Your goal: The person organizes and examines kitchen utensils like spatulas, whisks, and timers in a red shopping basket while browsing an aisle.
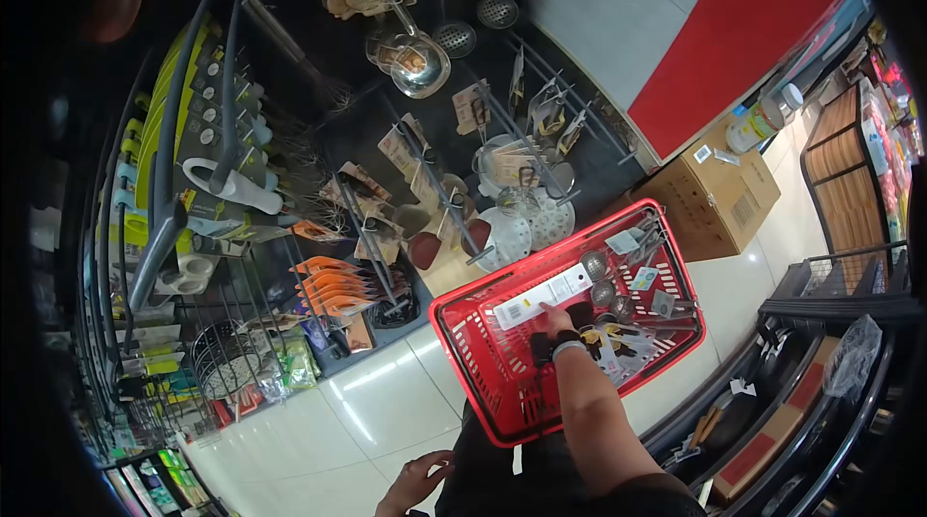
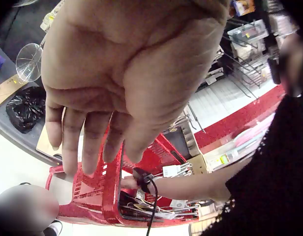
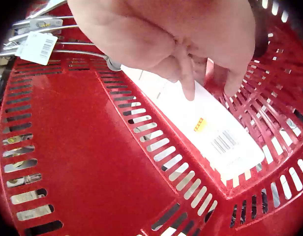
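Note:
My right hand [image 1: 560, 321] reaches into a red shopping basket [image 1: 446, 348], its fingers over a long white package [image 1: 521, 307] with a barcode. In the right wrist view, one fairly straight finger [image 3: 187, 86] touches the package's face, and another finger points down past its edge. The package lies along the basket's slotted wall. Metal ladles and strainers [image 1: 601, 293] and tagged utensils [image 1: 626, 343] with black and yellow parts lie in the basket too. Beside the basket, my left hand [image 1: 417, 483] hangs holding nothing, its fingers loosely extended in the left wrist view.
Hooks on the rack ahead hold ladles [image 1: 421, 68], skimmers and orange utensils [image 1: 336, 285]. Green-packaged goods [image 1: 174, 121] hang at left. A cardboard box [image 1: 715, 198] stands beyond the basket. Black shelving [image 1: 821, 363] with pans is at right. Another person's blurred head shows in the left wrist view.

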{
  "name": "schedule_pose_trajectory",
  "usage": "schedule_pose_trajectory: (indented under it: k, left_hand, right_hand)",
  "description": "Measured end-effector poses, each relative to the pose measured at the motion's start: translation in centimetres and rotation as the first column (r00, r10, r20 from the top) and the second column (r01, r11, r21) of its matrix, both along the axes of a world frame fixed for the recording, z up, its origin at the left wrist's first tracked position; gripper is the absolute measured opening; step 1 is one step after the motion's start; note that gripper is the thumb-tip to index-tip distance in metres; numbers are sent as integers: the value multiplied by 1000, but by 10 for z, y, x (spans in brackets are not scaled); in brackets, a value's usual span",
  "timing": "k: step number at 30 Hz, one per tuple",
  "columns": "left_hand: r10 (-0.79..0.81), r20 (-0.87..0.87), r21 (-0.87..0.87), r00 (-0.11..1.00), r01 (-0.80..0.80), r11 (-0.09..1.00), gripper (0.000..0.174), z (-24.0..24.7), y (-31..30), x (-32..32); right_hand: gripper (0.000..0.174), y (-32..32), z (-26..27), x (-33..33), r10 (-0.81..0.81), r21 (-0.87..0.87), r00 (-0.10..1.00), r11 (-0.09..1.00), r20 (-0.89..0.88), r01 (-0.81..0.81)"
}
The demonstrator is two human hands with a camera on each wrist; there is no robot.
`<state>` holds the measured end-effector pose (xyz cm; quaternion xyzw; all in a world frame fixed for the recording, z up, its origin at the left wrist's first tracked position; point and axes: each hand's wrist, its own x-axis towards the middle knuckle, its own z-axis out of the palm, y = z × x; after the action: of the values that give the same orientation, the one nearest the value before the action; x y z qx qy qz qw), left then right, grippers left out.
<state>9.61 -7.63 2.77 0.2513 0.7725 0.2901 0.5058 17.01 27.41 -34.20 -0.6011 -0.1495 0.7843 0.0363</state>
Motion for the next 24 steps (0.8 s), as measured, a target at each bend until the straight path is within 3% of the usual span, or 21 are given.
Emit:
schedule_pose_trajectory:
  k: [2,7,9,10,12,14,15,16,17,18,19,20,21,23,24]
  left_hand:
    - [21,-28,9,999,-21,1000,28,-3,0,-6]
    - [71,-92,42,993,-67,997,24,0,10,-20]
    - [73,-94,46,993,-69,997,25,3,17,-23]
    - [72,-85,38,994,-69,997,25,2,15,-22]
    - [79,-59,39,995,-77,996,25,-2,13,-21]
    - [50,-70,39,996,-48,998,25,-7,12,-22]
    - [27,-77,42,997,-24,999,25,-7,11,-20]
    - [23,-71,43,997,-20,999,25,-6,12,-18]
    - [12,-73,45,997,-9,999,25,-4,16,-19]
    - [3,-78,50,997,1,999,25,-1,21,-20]
    - [2,-82,60,997,3,998,25,2,25,-20]
    - [-17,-88,64,996,22,998,25,4,30,-21]
    - [-35,-96,69,995,41,997,26,8,35,-22]
    - [-39,-104,93,994,48,995,26,16,46,-25]
    - [-50,-133,116,990,65,991,26,19,51,-27]
  right_hand:
    - [25,5,-3,-1,-60,-92,996,994,-61,54]
    - [26,5,36,-17,-167,9,985,986,-51,168]
    - [26,8,11,-17,-175,12,981,984,-86,176]
    - [28,12,-17,-14,4,212,995,977,-104,18]
    - [32,15,-74,3,345,573,938,774,-24,-270]
    - [37,15,-127,22,590,800,785,370,190,-472]
    - [37,12,-81,30,586,797,786,373,194,-475]
    - [30,7,-31,22,258,534,965,822,-34,-201]
    - [25,7,32,-8,-178,125,979,974,-97,189]
    - [25,-3,5,-4,238,733,969,645,74,-215]
    - [25,-7,-14,29,235,741,969,638,73,-210]
    - [24,-9,41,23,-47,593,998,802,-52,68]
    - [23,-4,112,-10,-340,391,933,848,-119,358]
    - [18,-2,158,0,-303,509,911,758,-279,408]
    - [19,4,176,9,-250,487,882,758,-399,435]
